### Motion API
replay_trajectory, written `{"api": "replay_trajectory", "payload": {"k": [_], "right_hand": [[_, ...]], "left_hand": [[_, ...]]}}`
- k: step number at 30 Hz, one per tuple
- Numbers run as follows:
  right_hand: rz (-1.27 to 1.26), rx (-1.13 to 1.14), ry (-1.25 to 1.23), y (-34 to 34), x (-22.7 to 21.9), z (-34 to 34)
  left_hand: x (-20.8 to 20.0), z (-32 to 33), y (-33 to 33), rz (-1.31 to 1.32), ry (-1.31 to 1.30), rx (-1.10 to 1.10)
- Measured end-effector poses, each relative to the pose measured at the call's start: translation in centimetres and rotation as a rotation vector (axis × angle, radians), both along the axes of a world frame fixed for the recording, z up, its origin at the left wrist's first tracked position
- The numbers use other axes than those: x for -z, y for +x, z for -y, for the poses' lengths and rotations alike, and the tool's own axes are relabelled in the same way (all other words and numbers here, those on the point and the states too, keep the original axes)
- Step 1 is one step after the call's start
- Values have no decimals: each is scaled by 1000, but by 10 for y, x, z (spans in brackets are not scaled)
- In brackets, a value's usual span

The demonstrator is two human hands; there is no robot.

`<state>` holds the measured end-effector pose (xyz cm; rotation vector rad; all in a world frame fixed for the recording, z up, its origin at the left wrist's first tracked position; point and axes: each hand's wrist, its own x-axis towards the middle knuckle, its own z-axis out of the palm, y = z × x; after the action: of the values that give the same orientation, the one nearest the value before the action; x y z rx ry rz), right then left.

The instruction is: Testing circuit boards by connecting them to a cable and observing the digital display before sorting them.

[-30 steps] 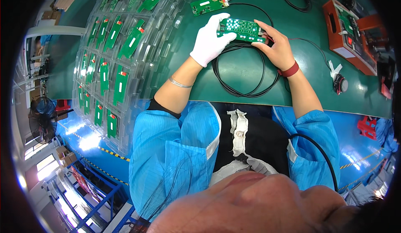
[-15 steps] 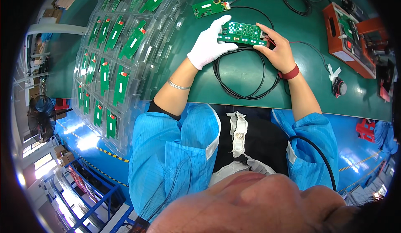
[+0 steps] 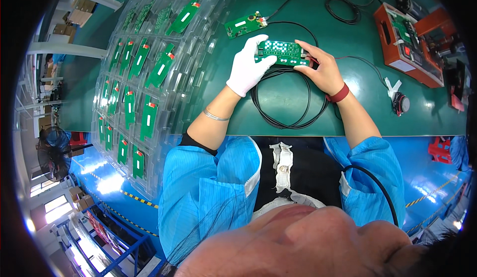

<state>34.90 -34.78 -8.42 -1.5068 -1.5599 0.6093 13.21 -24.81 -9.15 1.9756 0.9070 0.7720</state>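
Between my two hands is a green circuit board (image 3: 282, 52) with rows of lit white lights. My left hand (image 3: 248, 64), in a white glove, grips its left end, the thumb lying over the front face. My bare right hand (image 3: 323, 69), with a red band at the wrist, pinches the right end, where red and dark wires meet the board. Below the board, a coil of black cable (image 3: 278, 124) lies on the green table. Another green board (image 3: 243, 25), with a cable plugged into its right end, rests just beyond my left hand.
On the left, clear plastic trays (image 3: 191, 66) hold several green boards with red-and-white connectors. An orange-framed device (image 3: 397, 53) stands at the right, with a small round black part (image 3: 400, 103) nearer me. More black cable (image 3: 343, 11) loops at the back of the green table (image 3: 223, 123).
My left thumb has moved up onto the board's front face. The whole view has shifted slightly, so the table and trays appear lower. Both hands keep hold of the lit board.
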Motion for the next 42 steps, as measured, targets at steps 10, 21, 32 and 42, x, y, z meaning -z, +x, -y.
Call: {"api": "replay_trajectory", "payload": {"k": [10, 21, 32, 42], "right_hand": [[-53, -1, 16, 0, -1, 0], [-40, 0, 57, 6, -5, 0], [-151, 72, -8, 0, 0, 0], [-175, 72, 10, 2, 1, -1]], "left_hand": [[-13, 1, -9, -29, -138, 76], [-8, -1, -7, -3, -20, 107], [-5, 5, -5, 3, -24, 95], [-3, 4, -3, 11, 29, 87]]}}
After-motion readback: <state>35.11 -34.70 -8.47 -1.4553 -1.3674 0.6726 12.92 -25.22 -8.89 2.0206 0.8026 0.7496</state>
